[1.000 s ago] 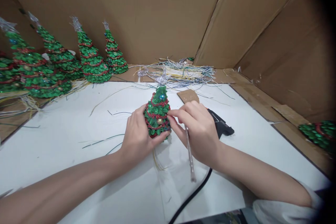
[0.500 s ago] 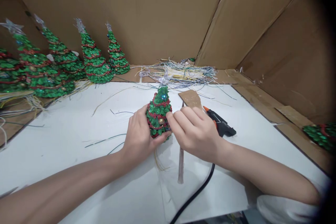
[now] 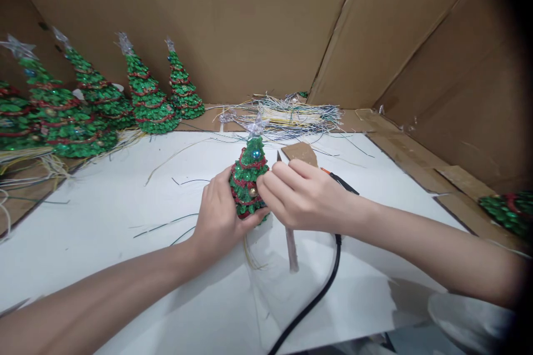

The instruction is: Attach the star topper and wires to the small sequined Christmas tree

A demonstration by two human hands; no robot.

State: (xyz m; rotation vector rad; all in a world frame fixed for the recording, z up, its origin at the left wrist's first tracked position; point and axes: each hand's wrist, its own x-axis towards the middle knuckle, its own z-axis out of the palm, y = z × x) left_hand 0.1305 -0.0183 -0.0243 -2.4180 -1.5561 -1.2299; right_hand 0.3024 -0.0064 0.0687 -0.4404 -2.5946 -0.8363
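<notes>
A small green Christmas tree figurine (image 3: 251,175) with red garland, baubles and a clear star on top stands in the middle, tilted a little. My left hand (image 3: 222,208) grips it from the left, its thumb across the base. My right hand (image 3: 302,191) is closed, fingertips at the tree's right side; anything pinched there is hidden. Through that hand runs a slim grey tool (image 3: 291,249) with a dark pointed tip above the knuckles. Just behind the right hand lies a black and orange glue gun (image 3: 339,180), mostly covered by it. Thin yellow wires (image 3: 250,255) hang below the tree.
Several finished-looking trees (image 3: 150,97) line the back left. A heap of thin wires (image 3: 291,116) lies along the cardboard wall (image 3: 250,22). A cardboard scrap (image 3: 300,153) and black cord (image 3: 316,302) are on the white table (image 3: 175,294). Another tree (image 3: 508,213) lies at right.
My right hand has shifted slightly left and up, and the slim tool has tilted with it, its tip moving left. The glue gun is now more covered. My left hand still grips the tree.
</notes>
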